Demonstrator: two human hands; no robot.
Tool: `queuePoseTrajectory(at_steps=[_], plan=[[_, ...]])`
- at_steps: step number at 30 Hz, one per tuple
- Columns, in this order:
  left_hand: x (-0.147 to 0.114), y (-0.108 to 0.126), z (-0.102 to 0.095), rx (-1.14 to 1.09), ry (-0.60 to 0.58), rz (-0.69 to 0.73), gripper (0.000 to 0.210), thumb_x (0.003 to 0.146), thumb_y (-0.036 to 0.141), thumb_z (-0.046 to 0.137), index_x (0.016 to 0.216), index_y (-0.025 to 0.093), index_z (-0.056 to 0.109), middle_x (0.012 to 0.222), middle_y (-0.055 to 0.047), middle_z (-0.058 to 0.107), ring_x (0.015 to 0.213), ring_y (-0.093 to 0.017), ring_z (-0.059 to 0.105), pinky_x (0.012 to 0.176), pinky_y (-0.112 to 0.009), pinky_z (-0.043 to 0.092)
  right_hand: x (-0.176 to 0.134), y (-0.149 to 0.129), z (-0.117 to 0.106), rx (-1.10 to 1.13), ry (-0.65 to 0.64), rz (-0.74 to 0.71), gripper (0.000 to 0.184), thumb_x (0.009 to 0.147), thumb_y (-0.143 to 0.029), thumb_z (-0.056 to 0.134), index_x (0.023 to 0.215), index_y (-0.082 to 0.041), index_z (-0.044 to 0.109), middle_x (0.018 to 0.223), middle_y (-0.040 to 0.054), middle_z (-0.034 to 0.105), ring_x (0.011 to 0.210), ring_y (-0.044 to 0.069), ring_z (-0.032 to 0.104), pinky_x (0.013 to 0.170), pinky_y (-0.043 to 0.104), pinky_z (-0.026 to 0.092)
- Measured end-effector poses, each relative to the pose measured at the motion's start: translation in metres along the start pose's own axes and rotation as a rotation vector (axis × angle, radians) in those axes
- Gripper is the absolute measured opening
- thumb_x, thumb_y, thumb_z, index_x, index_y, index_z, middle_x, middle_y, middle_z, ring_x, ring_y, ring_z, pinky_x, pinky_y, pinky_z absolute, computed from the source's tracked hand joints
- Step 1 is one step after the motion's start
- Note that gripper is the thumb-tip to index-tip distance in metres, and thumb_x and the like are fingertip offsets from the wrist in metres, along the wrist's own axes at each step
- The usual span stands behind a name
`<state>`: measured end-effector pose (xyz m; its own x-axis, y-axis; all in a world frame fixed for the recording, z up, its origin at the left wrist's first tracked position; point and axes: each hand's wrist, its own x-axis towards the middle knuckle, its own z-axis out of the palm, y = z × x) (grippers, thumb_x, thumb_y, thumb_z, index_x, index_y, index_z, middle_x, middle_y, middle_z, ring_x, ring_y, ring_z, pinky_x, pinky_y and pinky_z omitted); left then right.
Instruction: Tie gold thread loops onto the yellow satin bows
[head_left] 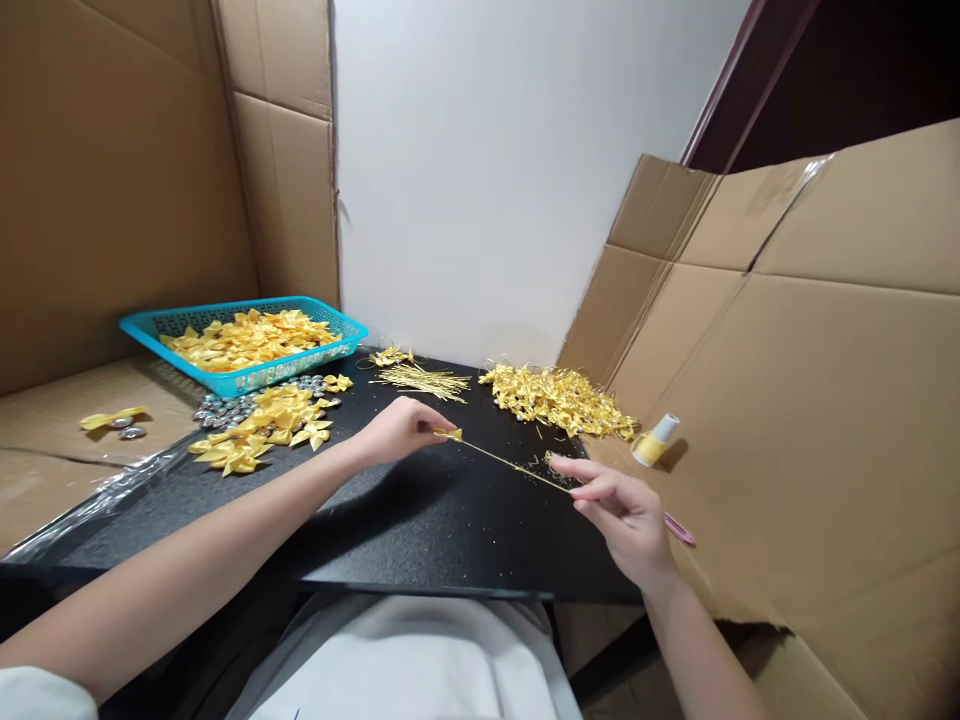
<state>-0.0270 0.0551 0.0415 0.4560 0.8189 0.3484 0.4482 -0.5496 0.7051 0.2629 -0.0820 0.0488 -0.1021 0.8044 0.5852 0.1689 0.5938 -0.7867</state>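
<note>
My left hand (407, 430) is closed, pinching a small yellow ribbon bow (451, 434) above the middle of the black table. A thin gold cord (514, 466) runs taut from the bow down to the right. Its other end sits between the fingertips of my right hand (619, 510), which are pinched together. Loose yellow bows (285, 415) lie in a pile left of my left hand, beside silver metallic pieces (225, 408). Beyond my hands is a bundle of cut gold cords (424, 380).
A turquoise basket (240, 382) of yellow bows stands at the back left. Bows with cords form a heap (559, 397) at the back right. A yellow thread spool (655, 442) and a pink-handled item (679, 529) lie by the right cardboard wall (825, 400).
</note>
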Motion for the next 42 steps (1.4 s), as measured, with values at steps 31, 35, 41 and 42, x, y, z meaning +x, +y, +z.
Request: queuePoseTrajectory(at_steps=[31,35,41,42], plan=[[-0.005,-0.003,0.007,-1.235,-0.105,-0.501,0.029,0.053,0.015,0.084,0.069,0.016,0.061,0.067,0.001,0.058,0.057,-0.006,0.049,0.052,-0.018,0.036,-0.002,0.047,0.012,0.365,-0.001,0.452,0.028,0.071,-0.042,0.075,0.073,-0.018,0.062,0.055,-0.0034,0.063,0.056,0.012,0.063,0.08,0.039,0.056],[-0.01,0.003,0.008,-1.194,-0.219,-0.49,0.03,0.049,0.016,0.086,0.071,0.015,0.066,0.061,0.002,0.056,0.057,-0.007,0.049,0.053,-0.02,0.036,0.019,0.055,-0.005,0.264,0.037,0.46,0.032,0.068,-0.045,0.077,0.073,-0.016,0.062,0.057,-0.003,0.064,0.059,0.011,0.064,0.075,0.032,0.055],[-0.014,0.005,0.013,-1.172,-0.338,-0.502,0.029,0.047,0.018,0.088,0.069,0.015,0.07,0.061,-0.001,0.061,0.057,-0.008,0.049,0.051,-0.02,0.033,0.064,0.08,-0.005,0.125,0.013,0.423,0.041,0.061,-0.052,0.078,0.073,-0.016,0.061,0.057,-0.0017,0.065,0.059,0.012,0.063,0.069,0.029,0.054],[-0.014,0.004,0.014,-1.176,-0.356,-0.504,0.029,0.047,0.018,0.088,0.07,0.015,0.07,0.061,-0.002,0.061,0.055,-0.008,0.048,0.051,-0.02,0.032,0.071,0.087,-0.001,0.121,0.004,0.413,0.043,0.059,-0.053,0.078,0.072,-0.016,0.061,0.056,-0.0022,0.064,0.057,0.012,0.062,0.069,0.03,0.054]])
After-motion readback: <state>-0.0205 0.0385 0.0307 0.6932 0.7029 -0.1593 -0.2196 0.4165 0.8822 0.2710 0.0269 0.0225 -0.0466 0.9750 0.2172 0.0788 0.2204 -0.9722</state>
